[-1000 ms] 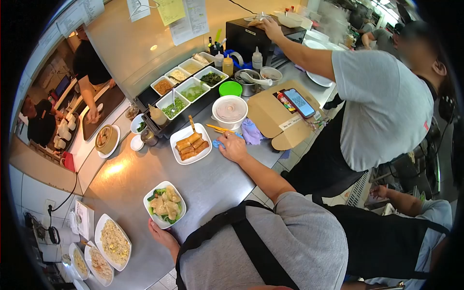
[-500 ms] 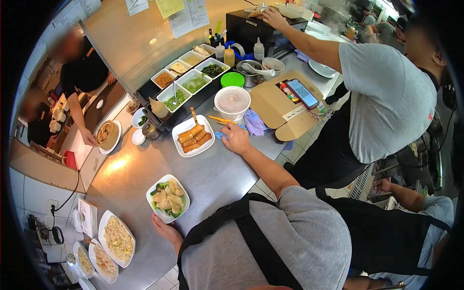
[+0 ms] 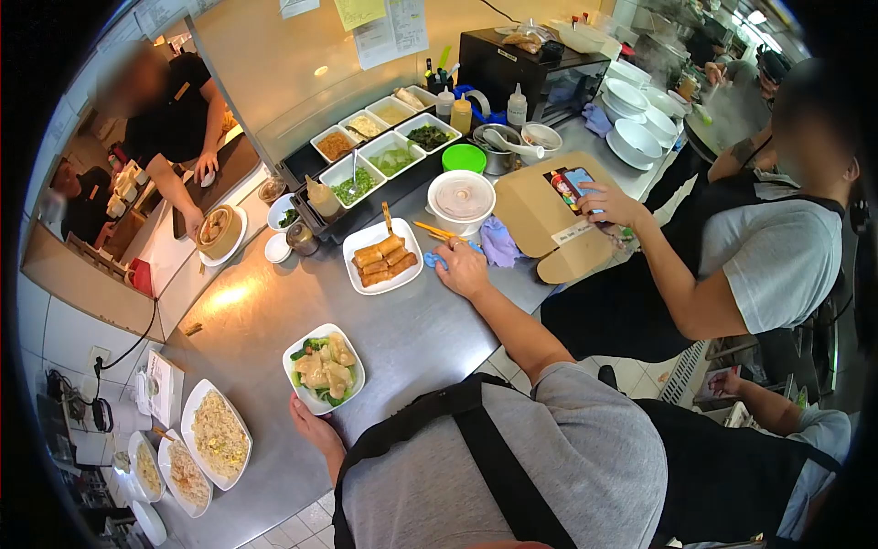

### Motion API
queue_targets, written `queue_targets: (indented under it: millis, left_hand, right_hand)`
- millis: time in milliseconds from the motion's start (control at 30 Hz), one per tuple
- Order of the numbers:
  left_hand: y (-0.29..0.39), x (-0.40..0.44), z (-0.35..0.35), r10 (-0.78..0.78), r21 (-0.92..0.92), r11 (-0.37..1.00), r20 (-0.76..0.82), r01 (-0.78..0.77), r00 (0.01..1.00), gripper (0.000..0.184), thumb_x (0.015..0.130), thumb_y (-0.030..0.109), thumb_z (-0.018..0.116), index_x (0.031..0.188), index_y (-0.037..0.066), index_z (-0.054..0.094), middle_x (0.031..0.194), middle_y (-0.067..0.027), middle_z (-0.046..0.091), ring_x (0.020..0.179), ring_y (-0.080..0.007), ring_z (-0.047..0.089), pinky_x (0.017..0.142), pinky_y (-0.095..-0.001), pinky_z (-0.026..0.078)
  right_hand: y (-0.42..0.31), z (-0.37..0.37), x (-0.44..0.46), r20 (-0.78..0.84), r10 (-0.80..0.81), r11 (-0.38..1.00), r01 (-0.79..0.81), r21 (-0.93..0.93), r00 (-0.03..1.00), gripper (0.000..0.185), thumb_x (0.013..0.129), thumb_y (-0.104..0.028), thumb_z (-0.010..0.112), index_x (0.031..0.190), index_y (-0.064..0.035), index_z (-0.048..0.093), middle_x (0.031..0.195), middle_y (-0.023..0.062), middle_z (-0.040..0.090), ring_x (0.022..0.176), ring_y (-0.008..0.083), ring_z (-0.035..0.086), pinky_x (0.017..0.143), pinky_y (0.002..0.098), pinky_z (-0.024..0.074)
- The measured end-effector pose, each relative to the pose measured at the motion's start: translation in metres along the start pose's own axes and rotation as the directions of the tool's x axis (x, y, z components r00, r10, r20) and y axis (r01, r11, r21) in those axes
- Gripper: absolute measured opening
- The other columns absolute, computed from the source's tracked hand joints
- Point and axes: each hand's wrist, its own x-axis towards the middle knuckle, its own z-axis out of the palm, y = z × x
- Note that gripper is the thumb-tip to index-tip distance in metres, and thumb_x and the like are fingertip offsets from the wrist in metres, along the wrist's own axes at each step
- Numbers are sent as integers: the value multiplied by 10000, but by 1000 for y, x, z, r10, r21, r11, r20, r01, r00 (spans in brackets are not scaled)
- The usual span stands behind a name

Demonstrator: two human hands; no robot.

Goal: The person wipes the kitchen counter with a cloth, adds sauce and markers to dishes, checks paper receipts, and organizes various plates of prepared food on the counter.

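My left hand [image 3: 315,426] rests against the lower edge of a white square plate [image 3: 358,385] of leafy greens under a pale sauce or topping, its fingers stretched out along the rim. On the steel counter my right hand [image 3: 465,272] presses down on a blue cloth [image 3: 437,255], which is mostly hidden under its fingers. Left of that hand stands a white dish with golden spring rolls [image 3: 382,261] and a small stick-like piece on the rim. Two orange pencil-like sticks [image 3: 437,231] lie just beyond my fingers, near a lidded white tub [image 3: 462,202].
Garnish tubs [image 3: 393,156] and squeeze bottles line the back. Fried rice plates [image 3: 217,435] stand at the left. A co-worker's hand [image 3: 611,203] touches a phone on brown cardboard [image 3: 549,220]. Through the hatch, another person's hand touches a bamboo steamer [image 3: 219,233]. A purple cloth [image 3: 499,242] lies nearby.
The view has shifted, so most things appear farther right. The co-worker's hand has come down from the black box onto the phone. My hands stay by the plate and on the cloth.
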Motion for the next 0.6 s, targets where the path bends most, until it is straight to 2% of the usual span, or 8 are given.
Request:
queue_targets:
  millis: [200,400,600]
  left_hand:
    - [2,-1,-1,-28,6,1000,14,28,1000,435,989,365,364,1168,3,526,851,-40,583,585,-81,494,471,-212,383]
    - [9,-4,1,-14,37,999,-23,15,1000,438,986,368,370,1162,2,532,855,-36,583,586,-82,491,485,-210,378]
    - [-1,0,-3,-12,22,1000,14,11,1000,434,986,367,372,1157,4,536,901,-41,582,629,-88,501,487,-211,370]
  right_hand:
    - [-3,-3,0,25,18,1000,-18,-20,1000,187,718,-196,667,894,-140,638,889,68,574,841,263,601,698,401,501]
    - [-2,-2,-1,-21,4,1000,-5,-19,1000,177,717,-191,650,889,-153,647,876,68,574,829,260,601,683,394,501]
    - [-3,-6,0,31,19,1000,-18,-12,999,188,713,-199,666,881,-131,619,908,81,567,857,262,596,679,402,495]
